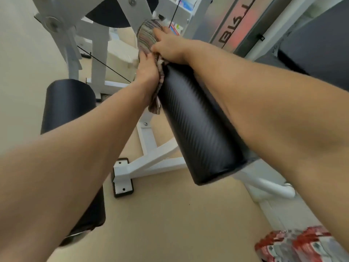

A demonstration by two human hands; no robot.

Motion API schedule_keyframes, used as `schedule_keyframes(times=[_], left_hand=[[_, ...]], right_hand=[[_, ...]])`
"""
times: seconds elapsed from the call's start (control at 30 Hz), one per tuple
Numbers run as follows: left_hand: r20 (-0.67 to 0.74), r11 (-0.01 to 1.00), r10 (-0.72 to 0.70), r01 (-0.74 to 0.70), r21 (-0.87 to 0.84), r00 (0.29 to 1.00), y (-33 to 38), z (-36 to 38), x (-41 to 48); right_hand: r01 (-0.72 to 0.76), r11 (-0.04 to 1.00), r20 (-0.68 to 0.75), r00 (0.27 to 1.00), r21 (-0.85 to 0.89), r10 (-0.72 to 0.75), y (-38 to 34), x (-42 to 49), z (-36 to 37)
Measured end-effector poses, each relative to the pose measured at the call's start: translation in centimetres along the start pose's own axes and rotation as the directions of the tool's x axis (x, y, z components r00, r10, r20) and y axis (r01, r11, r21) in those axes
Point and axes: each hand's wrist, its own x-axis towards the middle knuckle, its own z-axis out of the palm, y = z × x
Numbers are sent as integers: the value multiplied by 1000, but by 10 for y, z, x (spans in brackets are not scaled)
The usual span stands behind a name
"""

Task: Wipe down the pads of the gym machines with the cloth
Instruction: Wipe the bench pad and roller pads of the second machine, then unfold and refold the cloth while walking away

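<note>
A long black roller pad of a white gym machine runs from the centre down to the lower right. A striped, multicoloured cloth is wrapped over the pad's far end. My left hand presses the cloth against the pad's left side, with a loose tail of cloth hanging below it. On the top of that end, my right hand grips the cloth. Both forearms stretch out from the bottom corners of the view.
A second black roller pad stands at left, partly behind my left arm. The white machine frame and its bolted foot plate rest on the beige floor. A thin black cable crosses behind. Red-and-grey packaging lies at bottom right.
</note>
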Motion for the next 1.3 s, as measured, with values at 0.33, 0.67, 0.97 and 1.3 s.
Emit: schedule_keyframes(times=[0.33,0.67,0.97,1.3], left_hand=[[133,986,27,-49,158,991,-11,12,-229],[-10,851,-345,317,419,939,43,-4,-307],[-182,872,-439,466,153,880,163,-60,-409],[-298,822,-442,515,243,846,302,-147,-454]], right_hand=[[177,984,46,983,-12,-176,8,-220,19],[248,968,-85,964,-39,-250,-11,-293,23],[-438,671,389,891,599,234,-96,-346,-50],[-450,563,612,780,693,-129,-190,-364,-133]])
